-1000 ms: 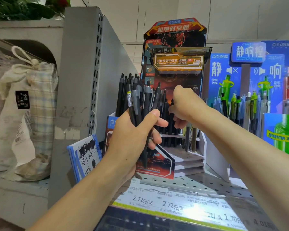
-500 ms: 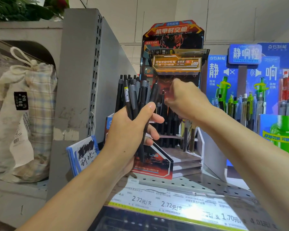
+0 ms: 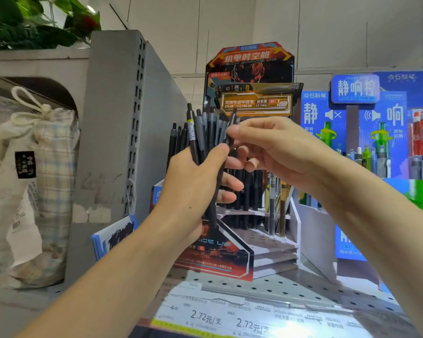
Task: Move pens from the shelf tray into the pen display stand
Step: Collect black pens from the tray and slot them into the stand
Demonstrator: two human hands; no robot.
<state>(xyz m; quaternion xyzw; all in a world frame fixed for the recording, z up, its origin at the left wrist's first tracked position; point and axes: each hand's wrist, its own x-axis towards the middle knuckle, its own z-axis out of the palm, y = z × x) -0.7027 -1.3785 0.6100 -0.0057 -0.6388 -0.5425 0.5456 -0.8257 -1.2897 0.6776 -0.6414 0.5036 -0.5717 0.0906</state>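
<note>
While the left hand (image 3: 193, 184) gripped a bundle of black pens (image 3: 200, 137) upright before the pen display stand (image 3: 249, 167), the right hand (image 3: 274, 152) pinched one pen (image 3: 231, 128) at the bundle's top.

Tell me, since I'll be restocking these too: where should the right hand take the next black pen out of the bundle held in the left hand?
Probably at the top end, coming from the right. The pens stand fanned upright above the left hand, whose grip covers the barrels' middles, so only the tops are free. The right hand already pinches one pen there.
</note>
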